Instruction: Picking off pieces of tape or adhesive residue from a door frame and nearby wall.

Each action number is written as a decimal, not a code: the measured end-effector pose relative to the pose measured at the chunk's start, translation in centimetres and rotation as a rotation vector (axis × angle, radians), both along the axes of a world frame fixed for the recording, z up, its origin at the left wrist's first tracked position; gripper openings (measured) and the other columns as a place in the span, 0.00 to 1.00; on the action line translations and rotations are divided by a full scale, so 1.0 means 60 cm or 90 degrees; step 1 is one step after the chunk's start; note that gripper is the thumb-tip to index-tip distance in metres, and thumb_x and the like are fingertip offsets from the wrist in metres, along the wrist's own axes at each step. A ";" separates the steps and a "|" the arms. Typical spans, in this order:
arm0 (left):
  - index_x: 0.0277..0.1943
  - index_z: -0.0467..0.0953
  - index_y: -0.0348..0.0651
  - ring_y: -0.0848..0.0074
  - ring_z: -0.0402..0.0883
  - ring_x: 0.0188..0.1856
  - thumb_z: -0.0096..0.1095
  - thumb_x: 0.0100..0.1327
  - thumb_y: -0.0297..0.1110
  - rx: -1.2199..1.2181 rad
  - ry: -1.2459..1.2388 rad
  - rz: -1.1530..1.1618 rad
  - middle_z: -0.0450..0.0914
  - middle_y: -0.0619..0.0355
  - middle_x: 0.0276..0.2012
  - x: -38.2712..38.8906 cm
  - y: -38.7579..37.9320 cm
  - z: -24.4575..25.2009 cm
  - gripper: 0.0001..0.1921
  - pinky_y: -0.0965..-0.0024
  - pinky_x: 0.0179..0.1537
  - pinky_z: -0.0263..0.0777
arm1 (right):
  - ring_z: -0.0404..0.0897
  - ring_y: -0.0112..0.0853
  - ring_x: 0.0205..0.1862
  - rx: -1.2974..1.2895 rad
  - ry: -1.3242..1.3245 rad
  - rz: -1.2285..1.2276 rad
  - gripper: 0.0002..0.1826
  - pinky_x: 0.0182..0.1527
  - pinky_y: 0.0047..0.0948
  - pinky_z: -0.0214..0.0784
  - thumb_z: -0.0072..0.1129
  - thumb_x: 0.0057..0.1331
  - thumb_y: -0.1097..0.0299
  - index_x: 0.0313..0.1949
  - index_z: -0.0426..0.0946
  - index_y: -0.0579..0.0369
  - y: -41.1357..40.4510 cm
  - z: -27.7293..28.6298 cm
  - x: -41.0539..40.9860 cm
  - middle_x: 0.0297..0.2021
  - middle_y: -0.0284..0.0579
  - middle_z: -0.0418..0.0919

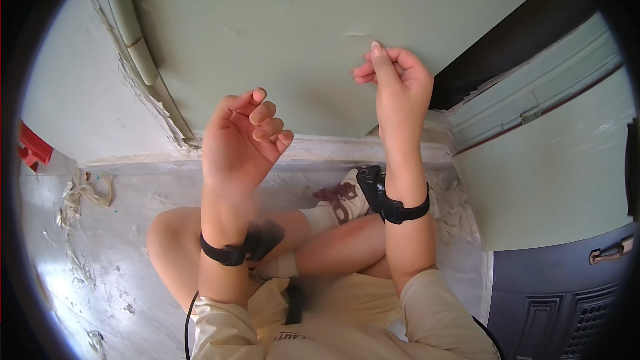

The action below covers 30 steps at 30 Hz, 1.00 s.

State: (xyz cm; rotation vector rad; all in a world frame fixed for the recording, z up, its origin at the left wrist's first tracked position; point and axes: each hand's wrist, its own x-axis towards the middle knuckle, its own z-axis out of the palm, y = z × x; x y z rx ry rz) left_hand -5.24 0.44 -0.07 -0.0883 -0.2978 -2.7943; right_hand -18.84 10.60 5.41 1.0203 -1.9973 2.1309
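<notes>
My left hand (245, 135) is raised palm up in front of a pale green door panel (280, 35), its fingers loosely curled and apart. Nothing lies in that palm. To the right, my right hand (395, 80) is close against the panel, with the thumb by the curled index finger. Whether it pinches anything or touches the surface cannot be told. A short crease (357, 35) marks the panel just above the thumb. Black strapped devices sit on my left wrist (235, 250) and right wrist (395, 200).
A barrel hinge (132, 35) runs along the panel's left edge. On the right are a dark gap (500, 35), a frame with a metal plate (530, 116), and a dark door with a handle (610, 250). Scraps (87, 192) litter the floor near a red object (35, 147).
</notes>
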 end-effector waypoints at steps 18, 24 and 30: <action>0.30 0.70 0.42 0.81 0.62 0.17 0.42 0.57 0.32 0.035 -0.009 0.019 0.65 0.65 0.16 0.000 0.002 -0.004 0.08 0.73 0.30 0.62 | 0.73 0.26 0.20 -0.042 0.003 -0.005 0.10 0.28 0.21 0.64 0.51 0.58 0.69 0.24 0.70 0.64 -0.003 -0.010 -0.002 0.17 0.42 0.73; 0.31 0.68 0.40 0.82 0.61 0.18 0.36 0.59 0.32 0.027 0.018 0.020 0.62 0.67 0.16 0.000 -0.008 -0.005 0.10 0.71 0.34 0.63 | 0.73 0.26 0.21 -0.024 -0.002 -0.013 0.10 0.28 0.21 0.65 0.51 0.58 0.68 0.24 0.70 0.64 -0.004 -0.001 0.000 0.17 0.42 0.73; 0.32 0.66 0.33 0.67 0.71 0.22 0.39 0.57 0.42 -0.111 0.057 -0.114 0.70 0.52 0.21 0.044 0.107 0.044 0.18 0.64 0.35 0.67 | 0.73 0.25 0.21 -0.052 -0.024 -0.011 0.10 0.29 0.21 0.64 0.52 0.58 0.67 0.25 0.71 0.63 -0.009 -0.018 -0.002 0.17 0.42 0.73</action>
